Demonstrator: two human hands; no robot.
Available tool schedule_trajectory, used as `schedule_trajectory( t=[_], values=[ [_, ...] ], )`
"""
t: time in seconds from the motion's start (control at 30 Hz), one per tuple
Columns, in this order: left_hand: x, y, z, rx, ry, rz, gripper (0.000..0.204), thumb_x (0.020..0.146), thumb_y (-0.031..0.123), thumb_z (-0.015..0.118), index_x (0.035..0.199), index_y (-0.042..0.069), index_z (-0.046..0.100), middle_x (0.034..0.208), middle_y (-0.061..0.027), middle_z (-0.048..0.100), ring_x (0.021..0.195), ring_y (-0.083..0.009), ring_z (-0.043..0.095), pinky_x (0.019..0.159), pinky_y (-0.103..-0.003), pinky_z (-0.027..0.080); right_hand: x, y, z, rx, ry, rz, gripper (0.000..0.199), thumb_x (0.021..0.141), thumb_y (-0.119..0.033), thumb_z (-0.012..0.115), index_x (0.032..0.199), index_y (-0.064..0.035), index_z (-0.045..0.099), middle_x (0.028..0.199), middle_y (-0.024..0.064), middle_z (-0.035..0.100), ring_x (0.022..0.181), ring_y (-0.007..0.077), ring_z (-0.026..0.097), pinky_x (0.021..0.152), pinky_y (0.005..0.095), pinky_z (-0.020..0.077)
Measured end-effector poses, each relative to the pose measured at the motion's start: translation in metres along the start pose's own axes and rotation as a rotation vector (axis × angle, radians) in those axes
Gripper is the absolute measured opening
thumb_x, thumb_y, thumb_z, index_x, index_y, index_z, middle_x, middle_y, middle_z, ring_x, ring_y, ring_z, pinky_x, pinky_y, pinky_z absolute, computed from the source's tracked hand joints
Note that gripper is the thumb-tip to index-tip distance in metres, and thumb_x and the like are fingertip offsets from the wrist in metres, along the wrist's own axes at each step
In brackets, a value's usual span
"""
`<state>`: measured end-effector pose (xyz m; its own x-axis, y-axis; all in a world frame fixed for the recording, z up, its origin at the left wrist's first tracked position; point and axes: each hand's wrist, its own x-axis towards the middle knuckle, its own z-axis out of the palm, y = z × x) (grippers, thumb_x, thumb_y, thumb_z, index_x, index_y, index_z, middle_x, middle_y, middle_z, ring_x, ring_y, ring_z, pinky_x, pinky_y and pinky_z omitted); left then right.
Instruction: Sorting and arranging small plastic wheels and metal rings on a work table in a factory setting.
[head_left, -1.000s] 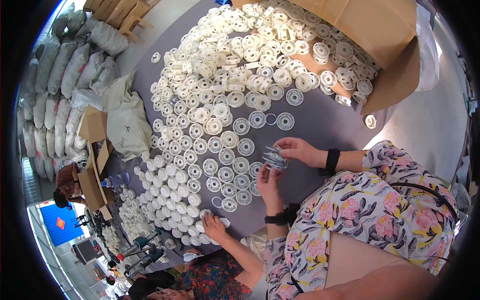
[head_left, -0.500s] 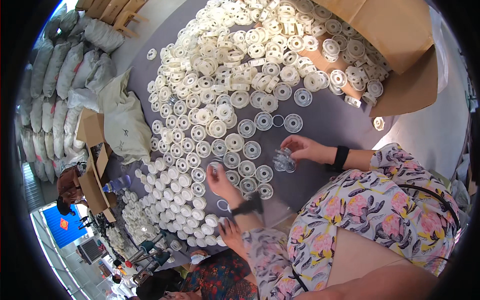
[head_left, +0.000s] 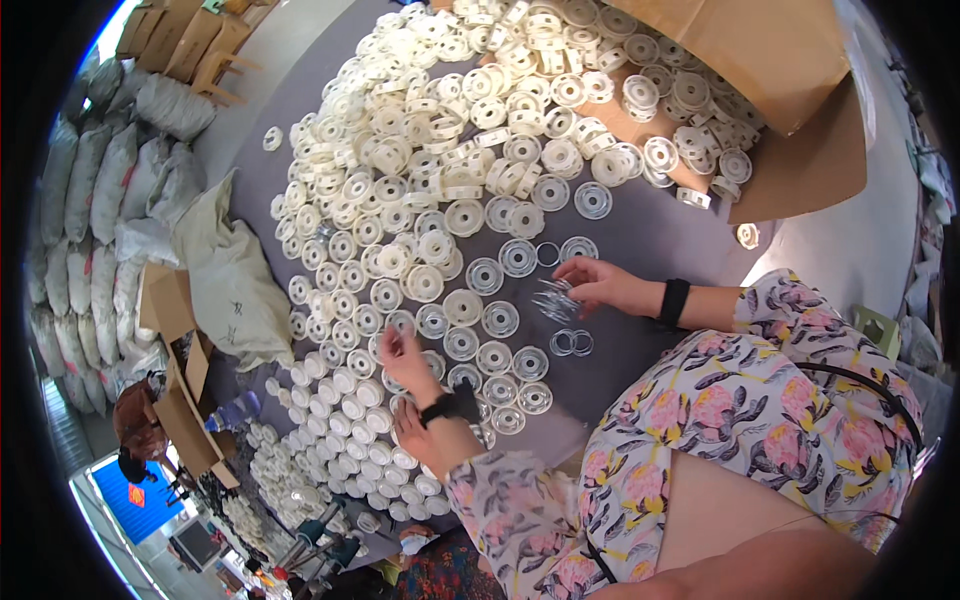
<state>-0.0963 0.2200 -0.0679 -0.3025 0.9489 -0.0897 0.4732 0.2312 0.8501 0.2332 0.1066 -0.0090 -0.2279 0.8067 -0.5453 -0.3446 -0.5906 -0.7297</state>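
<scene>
My right hand (head_left: 612,286) is closed around a bunch of thin shiny rings (head_left: 556,298), which fan out below its fingertips. Just under it, loose rings (head_left: 571,343) lie on the grey table. Farther left, my left hand (head_left: 404,362) has its fingers drawn together at the edge of a white disc (head_left: 400,322); what they pinch, if anything, is too small to make out. Between my hands lie rows of round white discs, such as this one (head_left: 500,319), several with a shiny ring on top. One single ring (head_left: 548,254) rests between two discs.
Another person's hand (head_left: 410,428) reaches in beside my left wrist. A large heap of white discs (head_left: 400,130) covers the far table, spilling from a cardboard box (head_left: 800,170). White caps (head_left: 350,420) stand in rows at left. Stuffed sacks (head_left: 115,190) are stacked beyond.
My left hand has moved left and slightly away, to another disc. The right hand still grips its rings, while loose rings now show below it. The other person's hand has come closer.
</scene>
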Motion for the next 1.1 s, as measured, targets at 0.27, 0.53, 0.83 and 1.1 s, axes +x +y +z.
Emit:
schedule_trajectory(
  t=[0.27, 0.53, 0.83, 1.1],
  values=[
    [-0.128, 0.095, 0.051, -0.554, -0.757, -0.109, 0.042, 0.082, 0.000, 0.059, 0.122, 0.000, 0.048, 0.110, -0.0081, 0.058, 0.097, -0.0133, 0.057, 0.080, -0.024, 0.046, 0.011, -0.001, 0.013, -0.024, -0.014, -0.006, 0.041, 0.081, -0.016, 0.063, 0.118, -0.0061, 0.047, 0.100, 0.0040, 0.054, 0.086, 0.0108, 0.054, 0.066, 0.0271, 0.0514],
    [-0.154, 0.089, 0.054, -0.791, -0.546, -0.398, 0.034, 0.087, 0.008, 0.056, 0.118, -0.004, 0.049, 0.105, -0.0095, 0.060, 0.095, -0.0148, 0.058, 0.082, -0.025, 0.048, -0.005, -0.005, 0.007, -0.519, -0.144, -0.312, 0.039, 0.078, -0.016, 0.066, 0.113, -0.0081, 0.052, 0.103, 0.0043, 0.053, 0.089, 0.0135, 0.055, 0.067, 0.0276, 0.0499],
    [-0.067, -0.005, 0.006, -0.591, 0.023, -0.159, 0.036, 0.080, 0.008, 0.064, 0.112, -0.004, 0.050, 0.098, -0.0101, 0.058, 0.085, -0.0190, 0.057, 0.079, -0.031, 0.047, -0.031, 0.013, -0.006, -0.863, -0.136, -0.571, 0.040, 0.076, -0.015, 0.067, 0.112, -0.0098, 0.053, 0.102, 0.0052, 0.052, 0.079, 0.0141, 0.053, 0.067, 0.0259, 0.0479],
    [0.008, -0.031, -0.005, 0.330, 0.247, 0.140, 0.044, 0.072, 0.016, 0.072, 0.106, -0.006, 0.054, 0.095, -0.0113, 0.058, 0.087, -0.0199, 0.054, 0.080, -0.030, 0.044, -0.030, 0.007, -0.009, -0.814, -0.051, -0.444, 0.039, 0.075, -0.017, 0.070, 0.110, -0.0090, 0.055, 0.099, 0.0041, 0.053, 0.076, 0.0108, 0.052, 0.067, 0.0250, 0.0457]
  ],
)
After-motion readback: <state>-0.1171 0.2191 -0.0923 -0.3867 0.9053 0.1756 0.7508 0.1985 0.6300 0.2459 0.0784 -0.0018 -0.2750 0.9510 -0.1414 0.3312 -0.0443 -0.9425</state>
